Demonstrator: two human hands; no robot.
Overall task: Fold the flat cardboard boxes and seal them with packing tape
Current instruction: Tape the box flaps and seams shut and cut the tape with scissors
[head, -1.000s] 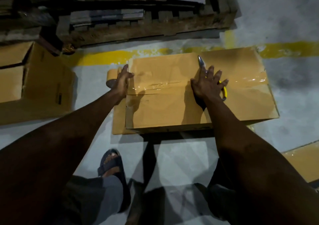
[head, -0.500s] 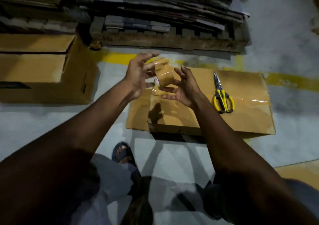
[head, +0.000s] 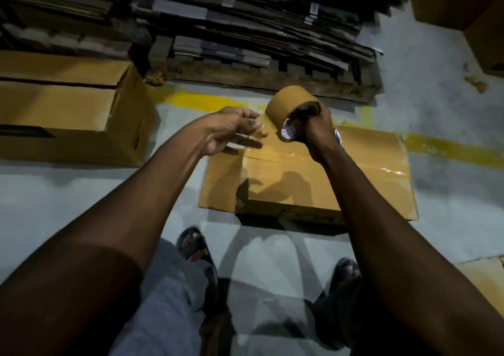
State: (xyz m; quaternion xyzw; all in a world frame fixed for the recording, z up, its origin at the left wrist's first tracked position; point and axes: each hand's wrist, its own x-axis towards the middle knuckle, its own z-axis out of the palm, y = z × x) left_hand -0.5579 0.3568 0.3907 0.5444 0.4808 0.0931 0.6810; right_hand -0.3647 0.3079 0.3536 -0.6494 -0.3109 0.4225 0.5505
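Right-hand fingers (head: pixel 306 111) are curled through the core of the tape roll (head: pixel 291 104), so the right hand (head: pixel 317 134) grips the roll, held up in the air above the far edge of the cardboard box (head: pixel 321 183). Left-hand fingers (head: pixel 246 143) lie loosely spread, nearly straight, just left of the roll. Whether the tips touch the tape's loose end we can't tell, too blurred. Vs. half a sec ago that's a swap: then the left hand (head: pixel 229 132) held the roll and the right fingers only picked at it. Now we see the roll in the right hand, further right and turned so its core faces us. The box sits on the floor (head: pixel 81 192) in front of our feet, top flaps closed, w/ a glossy tape strip along the centre seam, same spot as before. A flat cardboard piece (head: pixel 218 189) sticks out from under its left side. The scissors (head: pixel 337 137), in plain view on the box top earlier, are now mostly hidden behind the right wrist, only a bit of blade showing. Further out: another box (head: pixel 68 110) to the left, a yellow line (head: pixel 207 101) on the floor beyond, and a pallet (head: pixel 272 80) stacked w/ flat cartons (head: pixel 259 22) at the back.
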